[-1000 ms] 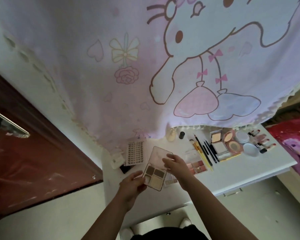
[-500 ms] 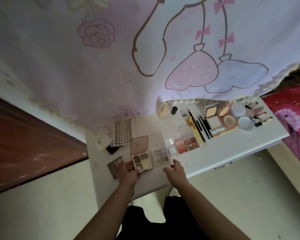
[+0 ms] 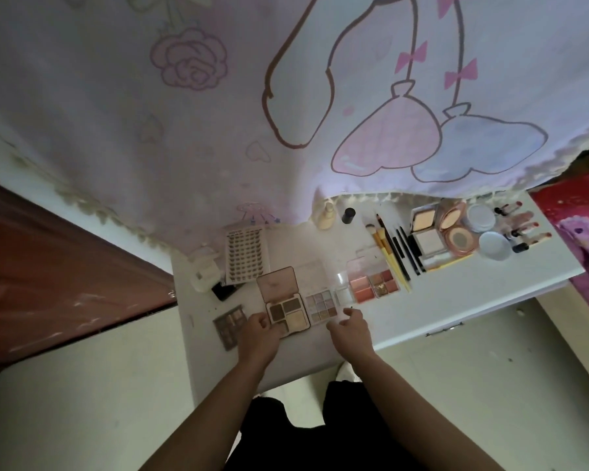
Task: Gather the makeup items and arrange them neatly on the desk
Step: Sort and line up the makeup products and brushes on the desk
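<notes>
An open pink contour palette [image 3: 286, 305] with brown and cream pans lies on the white desk [image 3: 456, 294]. My left hand [image 3: 261, 331] grips its near left corner. My right hand [image 3: 349, 326] hovers with fingers apart just in front of a pale clear eyeshadow palette [image 3: 321, 302] and holds nothing. A dark eyeshadow palette [image 3: 230, 322] lies left of my left hand. A blush palette [image 3: 374, 283], brushes and pencils [image 3: 393, 249], open powder compacts [image 3: 439, 229] and lipsticks [image 3: 524, 229] run in a row to the right.
A false-lash card [image 3: 247, 253], a white case [image 3: 204, 273] and a small black item [image 3: 223, 289] sit at the desk's back left. A cream bottle [image 3: 325, 215] and black cap [image 3: 348, 215] stand under a hanging cartoon curtain [image 3: 286, 113]. A brown door [image 3: 48, 277] is left, red bedding [image 3: 578, 226] right.
The contour palette, held up in both hands a second ago, now lies on the desk beside the clear palette. My right hand has let go and moved off to the right.
</notes>
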Demonstrator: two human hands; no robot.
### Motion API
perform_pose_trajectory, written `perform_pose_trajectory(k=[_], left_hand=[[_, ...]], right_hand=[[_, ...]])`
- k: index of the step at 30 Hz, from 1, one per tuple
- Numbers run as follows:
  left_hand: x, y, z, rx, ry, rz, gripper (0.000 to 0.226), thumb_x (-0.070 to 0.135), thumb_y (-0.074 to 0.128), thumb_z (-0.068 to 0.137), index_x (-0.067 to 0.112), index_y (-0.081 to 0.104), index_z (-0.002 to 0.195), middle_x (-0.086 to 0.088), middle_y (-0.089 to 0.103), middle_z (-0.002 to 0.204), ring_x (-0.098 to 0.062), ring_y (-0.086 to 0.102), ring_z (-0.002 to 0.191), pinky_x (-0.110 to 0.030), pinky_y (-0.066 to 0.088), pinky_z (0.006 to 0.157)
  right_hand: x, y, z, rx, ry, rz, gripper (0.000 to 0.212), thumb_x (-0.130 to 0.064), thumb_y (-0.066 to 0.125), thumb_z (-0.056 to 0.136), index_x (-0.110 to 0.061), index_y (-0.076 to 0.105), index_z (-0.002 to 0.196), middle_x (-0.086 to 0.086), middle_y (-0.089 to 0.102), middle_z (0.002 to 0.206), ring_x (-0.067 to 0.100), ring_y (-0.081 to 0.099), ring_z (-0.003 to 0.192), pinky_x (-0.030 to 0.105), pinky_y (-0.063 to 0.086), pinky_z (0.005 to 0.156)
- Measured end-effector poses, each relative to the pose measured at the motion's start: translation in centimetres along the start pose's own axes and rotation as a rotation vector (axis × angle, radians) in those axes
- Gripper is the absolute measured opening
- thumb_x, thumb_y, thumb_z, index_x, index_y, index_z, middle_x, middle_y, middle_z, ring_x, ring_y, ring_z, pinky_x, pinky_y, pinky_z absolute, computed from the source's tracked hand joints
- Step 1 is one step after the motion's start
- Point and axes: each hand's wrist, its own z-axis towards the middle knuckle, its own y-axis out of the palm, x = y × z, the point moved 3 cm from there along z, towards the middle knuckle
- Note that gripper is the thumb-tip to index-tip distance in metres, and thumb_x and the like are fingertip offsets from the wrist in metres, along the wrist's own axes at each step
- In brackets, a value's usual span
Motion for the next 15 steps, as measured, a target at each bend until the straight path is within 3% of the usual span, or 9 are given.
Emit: perform_pose_trajectory(k=[2,4,7,9,12,15], left_hand=[[0.2,-1.6,0.4,0.082,0.159,0.201,0.024,0.017,0.061,0.088,0.015,0.065,0.111,-0.004,0.06,0.111,-0.025,0.056,0.109,-0.035,0.044,0.093],[0.0,-3.1,0.8,0.156,0.314,0.414,0.035,0.017,0.055,0.091,0.013,0.061,0.126,-0.008,0.055,0.129,-0.028,0.048,0.123,-0.04,0.04,0.103],[-1.0,-4.7,1.9,0.123,0.39,0.598,0.042,0.024,0.047,0.097,0.016,0.053,0.138,-0.009,0.039,0.151,-0.027,0.034,0.138,-0.043,0.033,0.109],[-2.4,-5.6,2.9,0.057,0.376,0.645,0.043,0.028,0.042,0.101,0.021,0.048,0.143,-0.009,0.032,0.156,-0.027,0.028,0.143,-0.043,0.03,0.113],[-3.9,-6.5,3.8,-0.015,0.412,0.619,0.046,0.026,0.044,0.1,0.026,0.044,0.146,-0.006,0.031,0.158,-0.026,0.029,0.144,-0.042,0.029,0.115],[-4.5,-7.3,4.2,-0.045,0.452,0.631,0.05,0.025,0.042,0.098,0.024,0.041,0.148,-0.007,0.031,0.158,-0.028,0.028,0.145,-0.043,0.029,0.116]], right_hand=[[-1.8,-0.1,-0.2,0.08,-0.105,0.004,0.044,-0.021,0.061,0.093,-0.014,0.045,0.133,0.007,0.059,0.116,0.016,0.059,0.095,0.026,0.047,0.074],[-4.5,0.1,-0.3,0.135,-0.238,-0.007,0.036,-0.02,0.059,0.094,-0.016,0.049,0.128,0.004,0.059,0.113,0.01,0.058,0.09,0.021,0.045,0.067],[-9.0,1.1,0.3,0.189,-0.418,-0.094,0.032,-0.024,0.057,0.096,-0.02,0.051,0.127,-0.002,0.06,0.113,0.015,0.058,0.102,0.035,0.052,0.086],[-12.0,2.3,1.1,0.197,-0.503,-0.214,0.033,-0.026,0.055,0.096,-0.022,0.051,0.128,-0.003,0.064,0.115,0.018,0.056,0.108,0.04,0.045,0.097],[-15.8,4.4,2.5,0.148,-0.529,-0.473,0.038,-0.034,0.048,0.097,-0.019,0.045,0.132,0.002,0.068,0.117,0.027,0.056,0.114,0.044,0.035,0.1],[-17.8,6.7,3.7,0.049,-0.44,-0.705,0.045,-0.042,0.041,0.098,-0.012,0.04,0.131,0.008,0.068,0.113,0.032,0.06,0.112,0.046,0.032,0.101]])
